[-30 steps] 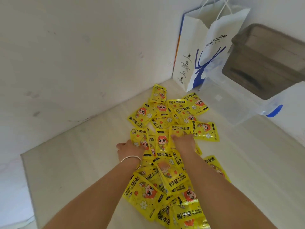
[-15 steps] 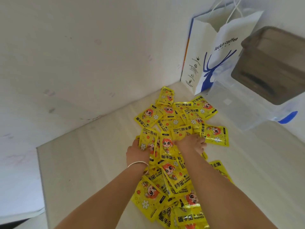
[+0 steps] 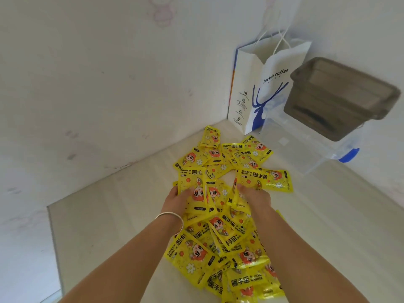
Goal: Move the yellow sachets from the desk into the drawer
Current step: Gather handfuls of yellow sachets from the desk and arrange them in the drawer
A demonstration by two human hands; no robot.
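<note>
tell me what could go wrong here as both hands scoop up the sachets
The left hand and right hand are gathering a loose bunch of yellow sachets from both sides. The packets look slick and overlap at odd angles, so some may slip out when lifted.

More sachets lie under and between the forearms near the desk edge; pulling the arms back could sweep them off.

No drawer is in view, so the carry may be blind.

Glossy plastic sachets (image 3: 220, 215) on a matt wood-grain desk (image 3: 109, 215); matt paper bag (image 3: 262, 84).
</note>
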